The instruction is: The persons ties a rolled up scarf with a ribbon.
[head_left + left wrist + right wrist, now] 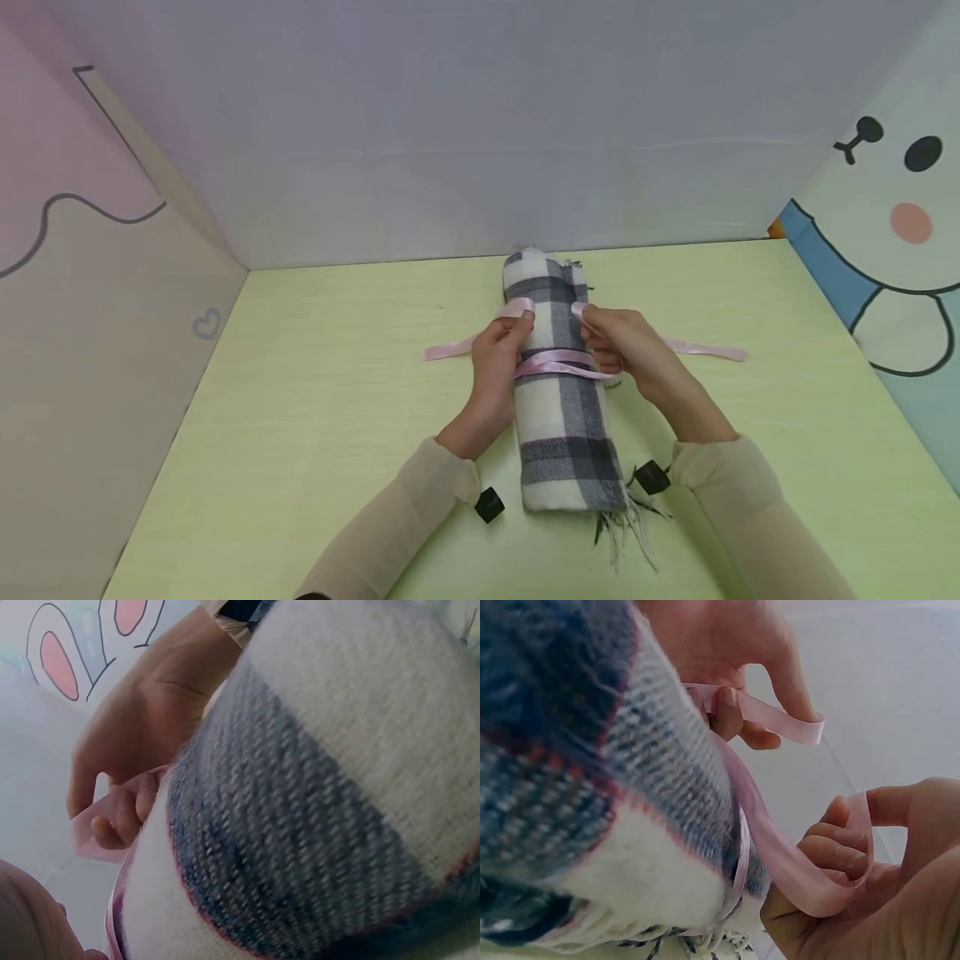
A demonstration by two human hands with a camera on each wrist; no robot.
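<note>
A rolled white-and-grey plaid scarf (558,392) lies lengthwise on the yellow-green table (315,400), its fringe toward me. A pink ribbon (557,363) is wrapped around its middle. My left hand (510,329) pinches a loop of the ribbon at the scarf's left side. My right hand (596,327) pinches another loop at the right side. The ribbon's tails (708,350) trail outward onto the table on both sides. In the right wrist view the right hand (855,855) curls round a ribbon loop (810,889), and the left hand (739,712) holds the other loop beside the scarf (577,772).
Printed panels wall in the table: pink and beige on the left (90,292), grey at the back (480,125), a cartoon animal on the right (892,217). Black camera mounts (489,504) sit at both wrists. Bare tabletop lies to either side of the scarf.
</note>
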